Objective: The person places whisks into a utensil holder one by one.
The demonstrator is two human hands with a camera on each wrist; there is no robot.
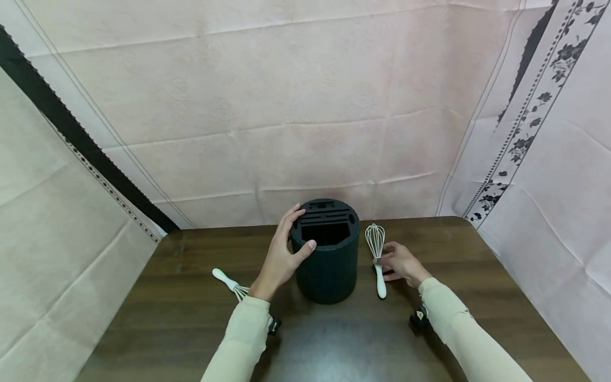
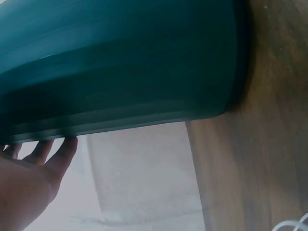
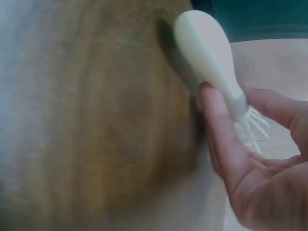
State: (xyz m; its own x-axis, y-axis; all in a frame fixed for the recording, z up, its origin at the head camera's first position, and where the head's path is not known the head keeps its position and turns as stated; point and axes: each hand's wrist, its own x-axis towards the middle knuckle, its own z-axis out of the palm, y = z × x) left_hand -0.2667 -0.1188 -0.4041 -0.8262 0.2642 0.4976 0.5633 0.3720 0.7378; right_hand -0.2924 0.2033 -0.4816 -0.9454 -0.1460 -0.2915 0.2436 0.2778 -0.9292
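Gripping the green container (image 1: pixel 326 276) near the far edge of the worktop (image 1: pixel 191 329), the left hand (image 1: pixel 280 257) has fingers apart. The right hand (image 1: pixel 402 264) clamps fingers on a whisk (image 1: pixel 380 282).

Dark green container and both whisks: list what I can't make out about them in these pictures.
Container, head view: inside its opening, too dark to show the bottom or any contents.
Container top, left wrist view: cut off by the left edge.
Left whisk, head view: part of its wire end is hidden behind the left forearm.
Right whisk, right wrist view: its wires are blurred and partly covered by the right hand.
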